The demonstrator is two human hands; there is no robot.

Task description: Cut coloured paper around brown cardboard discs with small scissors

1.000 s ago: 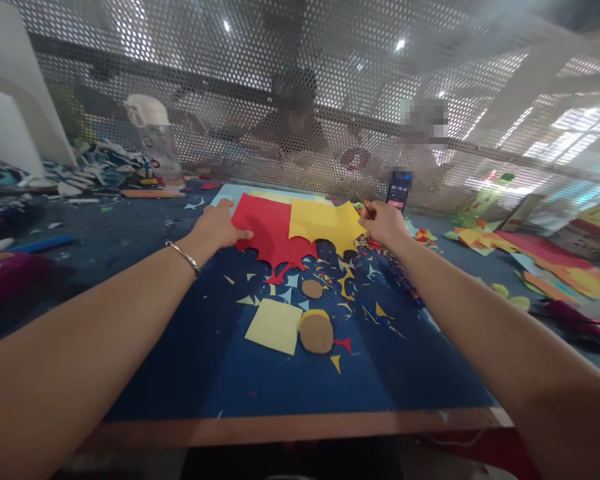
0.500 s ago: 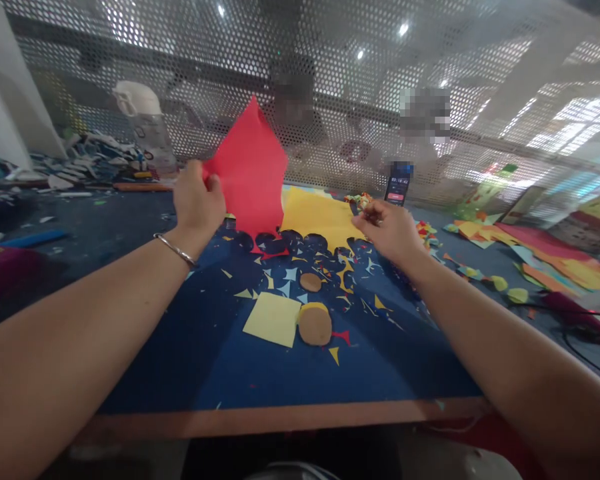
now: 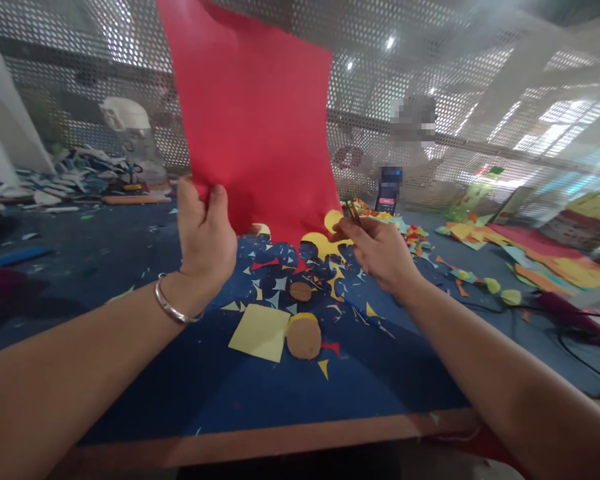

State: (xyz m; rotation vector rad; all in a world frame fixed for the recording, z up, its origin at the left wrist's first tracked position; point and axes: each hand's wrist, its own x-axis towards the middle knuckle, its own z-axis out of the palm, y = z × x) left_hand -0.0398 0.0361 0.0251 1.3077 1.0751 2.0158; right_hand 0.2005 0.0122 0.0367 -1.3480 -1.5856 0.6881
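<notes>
Left hand (image 3: 207, 233) grips red sheet (image 3: 260, 120) upright over counter (image 3: 370, 387), right hand (image 3: 383, 253) at yellow paper (image 3: 323, 245), can't tell if fingers pinch.

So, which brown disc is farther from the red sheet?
The larger brown disc, beside the pale yellow square; the smaller disc lies nearer the red sheet in the left hand.

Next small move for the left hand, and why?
I'd probably have the left hand tilt the red sheet aside: it holds the sheet upright, and only patches of yellow paper show around the sheet's lower edge, some by the right hand.
</notes>
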